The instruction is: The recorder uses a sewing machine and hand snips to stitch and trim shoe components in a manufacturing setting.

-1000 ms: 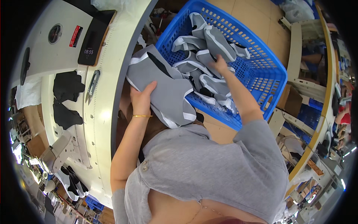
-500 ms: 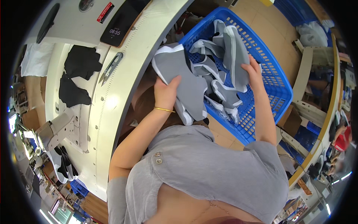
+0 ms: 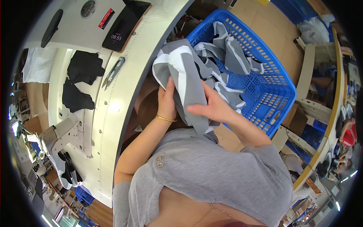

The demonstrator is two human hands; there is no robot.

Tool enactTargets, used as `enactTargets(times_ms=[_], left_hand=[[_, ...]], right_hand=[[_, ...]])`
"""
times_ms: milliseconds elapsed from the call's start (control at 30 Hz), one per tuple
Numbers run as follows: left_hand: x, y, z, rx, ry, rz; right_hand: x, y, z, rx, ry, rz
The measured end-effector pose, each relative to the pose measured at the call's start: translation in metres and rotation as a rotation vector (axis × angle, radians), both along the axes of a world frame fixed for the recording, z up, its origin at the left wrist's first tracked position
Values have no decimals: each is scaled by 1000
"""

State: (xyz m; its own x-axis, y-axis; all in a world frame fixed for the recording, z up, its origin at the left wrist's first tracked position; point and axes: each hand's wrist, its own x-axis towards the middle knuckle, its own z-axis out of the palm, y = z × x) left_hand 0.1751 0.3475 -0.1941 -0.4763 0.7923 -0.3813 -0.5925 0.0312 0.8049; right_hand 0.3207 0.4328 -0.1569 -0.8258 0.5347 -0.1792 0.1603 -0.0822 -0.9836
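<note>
Over my lap, my left hand [image 3: 167, 101] is closed on grey fabric pieces with white edging that look like shoe uppers. My right hand [image 3: 214, 103] grips a similar grey shoe upper [image 3: 193, 89] from its right side, thumb on the near face. This piece lies against the other grey upper [image 3: 162, 70] on the left, and the two overlap. My palms and some fingers are hidden behind the fabric. Just beyond, a blue plastic basket [image 3: 286, 72] holds several more grey and white uppers [image 3: 235, 56], lying loosely.
At left stands a white sewing-machine table [image 3: 113, 113] with a curved edge. It carries black fabric pieces [image 3: 85, 67], thread snips [image 3: 113, 72] and a phone [image 3: 126, 26]. A metal machine arm [image 3: 62, 132] juts out below them. A yellow-edged shelf [image 3: 337, 75] stands at right.
My right hand has moved left out of the basket with a grey upper, bringing it against the one in my left hand. The basket's remaining pieces have settled.
</note>
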Motion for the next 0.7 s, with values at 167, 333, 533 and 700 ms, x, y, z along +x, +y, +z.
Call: enactTargets(times_ms=[167, 333, 533, 700], left_hand=[[-5, -6, -13, 71, 96, -60], [-11, 2, 4, -143, 275, 13], [-23, 1, -20, -176, 477, 132], [-30, 4, -40, -221, 448, 144]], right_hand=[[-7, 11, -6, -142, 11, -103], [-11, 35, -32, 34, 2, -203], [4, 130, -137, -59, -27, -328], [-26, 59, -222, -496, 40, -356]])
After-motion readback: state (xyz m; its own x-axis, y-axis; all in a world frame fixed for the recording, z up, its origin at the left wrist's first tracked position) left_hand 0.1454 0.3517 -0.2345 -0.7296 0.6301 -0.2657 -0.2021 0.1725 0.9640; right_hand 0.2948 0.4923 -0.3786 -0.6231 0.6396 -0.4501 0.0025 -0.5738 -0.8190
